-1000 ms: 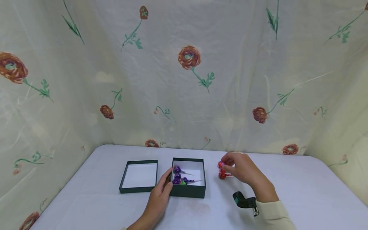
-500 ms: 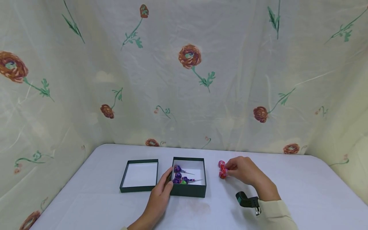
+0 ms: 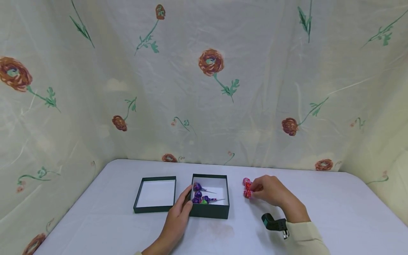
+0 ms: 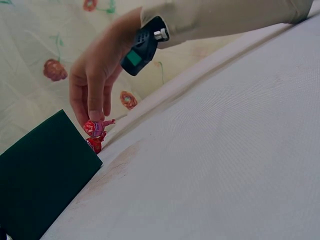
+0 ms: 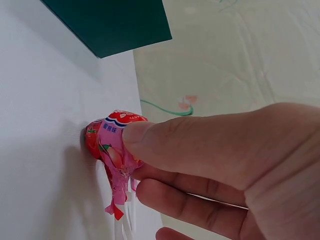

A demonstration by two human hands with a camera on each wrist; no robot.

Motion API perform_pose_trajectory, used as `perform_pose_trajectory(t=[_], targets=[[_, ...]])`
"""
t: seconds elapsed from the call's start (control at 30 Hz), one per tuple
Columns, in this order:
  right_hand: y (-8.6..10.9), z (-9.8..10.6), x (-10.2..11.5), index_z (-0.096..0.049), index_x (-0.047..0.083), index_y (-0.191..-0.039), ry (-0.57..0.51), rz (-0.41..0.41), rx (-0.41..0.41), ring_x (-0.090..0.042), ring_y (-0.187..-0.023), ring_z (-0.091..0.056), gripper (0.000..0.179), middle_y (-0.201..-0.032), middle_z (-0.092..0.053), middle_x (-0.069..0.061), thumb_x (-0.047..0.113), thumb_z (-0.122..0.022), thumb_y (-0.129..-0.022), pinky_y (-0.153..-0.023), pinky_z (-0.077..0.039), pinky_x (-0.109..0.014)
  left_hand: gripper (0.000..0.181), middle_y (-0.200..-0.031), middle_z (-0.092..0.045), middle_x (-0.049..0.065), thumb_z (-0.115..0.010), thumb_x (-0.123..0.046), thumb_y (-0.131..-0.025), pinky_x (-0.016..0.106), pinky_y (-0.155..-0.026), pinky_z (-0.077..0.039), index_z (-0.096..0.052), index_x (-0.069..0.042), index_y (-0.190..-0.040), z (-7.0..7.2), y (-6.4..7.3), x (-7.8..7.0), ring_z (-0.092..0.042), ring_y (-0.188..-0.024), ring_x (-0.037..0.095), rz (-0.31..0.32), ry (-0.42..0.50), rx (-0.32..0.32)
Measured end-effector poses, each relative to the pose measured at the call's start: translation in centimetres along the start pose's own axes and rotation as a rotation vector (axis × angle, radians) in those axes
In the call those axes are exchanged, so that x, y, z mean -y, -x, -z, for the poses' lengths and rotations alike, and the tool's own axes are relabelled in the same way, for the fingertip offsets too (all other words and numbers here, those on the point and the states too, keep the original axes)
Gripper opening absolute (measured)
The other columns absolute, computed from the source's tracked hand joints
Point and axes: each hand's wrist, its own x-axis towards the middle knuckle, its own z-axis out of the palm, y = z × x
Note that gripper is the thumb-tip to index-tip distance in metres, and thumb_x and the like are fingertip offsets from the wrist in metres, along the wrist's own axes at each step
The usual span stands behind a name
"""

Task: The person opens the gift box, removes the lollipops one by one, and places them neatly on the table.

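Note:
My left hand (image 3: 177,217) grips the left side of a dark green box (image 3: 208,211), thumb near its front corner. Inside lie several purple-wrapped lollipops (image 3: 197,187) along the left wall, with sticks pointing right. To the right of the box, my right hand (image 3: 271,191) pinches a pink-and-red wrapped lollipop (image 5: 117,140) between thumb and fingers, its stick pointing down in the right wrist view. Another red lollipop (image 5: 92,140) sits right behind it, partly hidden. From the left wrist view, the right hand (image 4: 97,82) is seen beyond the box wall, at the red lollipops.
A shallow green-edged box lid (image 3: 156,194) lies with its white inside up, left of the box. White cloth covers the table (image 3: 105,226). A flowered curtain (image 3: 255,88) stands behind. A black wrist camera (image 3: 273,223) sticks out from the right wrist.
My right hand has moved from over the far lollipop toward the right and nearer side of the red pair, its fingertips now at the near one. My left hand and the box stay put.

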Motion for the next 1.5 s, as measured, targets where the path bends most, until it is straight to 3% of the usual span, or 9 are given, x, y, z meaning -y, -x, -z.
perform_pose_trajectory(t=[0.4, 1.5], targets=[[-0.1, -0.7, 0.0, -0.069, 0.011, -0.085, -0.044, -0.053, 0.028, -0.018, -0.076, -0.054, 0.011, -0.079, -0.062, 0.0, 0.01, -0.078, -0.079, -0.071, -0.055, -0.032, 0.046, -0.155, -0.031, 0.003, -0.041, -0.019, -0.102, 0.05, -0.11, -0.029, -0.038, -0.03, -0.147, 0.0, -0.1, 0.3, -0.027, -0.143, 0.028, -0.022, 0.003, -0.003], [-0.2, -1.0, 0.2, -0.07, 0.01, -0.085, -0.053, -0.047, 0.028, -0.017, -0.075, -0.054, 0.009, -0.078, -0.063, 0.0, 0.008, -0.077, -0.08, -0.069, -0.055, -0.031, 0.046, -0.155, -0.032, 0.004, -0.041, -0.02, -0.102, 0.052, -0.11, -0.029, -0.039, -0.032, -0.147, 0.0, -0.1, 0.2, -0.028, -0.142, 0.029, -0.005, 0.007, -0.004]])
